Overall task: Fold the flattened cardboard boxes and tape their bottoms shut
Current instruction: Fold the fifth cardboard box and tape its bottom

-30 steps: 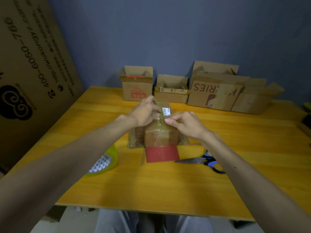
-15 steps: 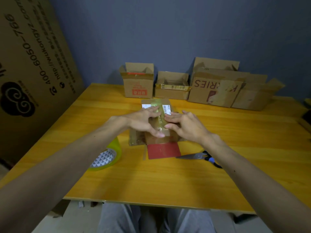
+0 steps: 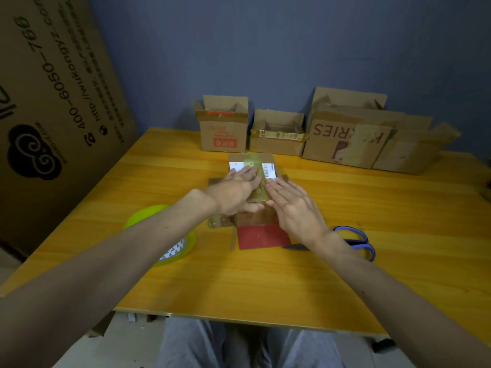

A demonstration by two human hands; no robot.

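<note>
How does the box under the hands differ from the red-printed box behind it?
The box under the hands lies closed side up, tape along its seam; the red-printed box stands with top flaps open. The left hand and right hand press the first; nothing touches the second. Both are brown cardboard.

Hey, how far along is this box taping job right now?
Done: four boxes stand folded at the back of the table, their bottoms hidden. In hand: a small box has a tape strip along its seam, with the left hand and right hand pressing it flat. Left: probably finish smoothing, then stand it with the others.
</note>
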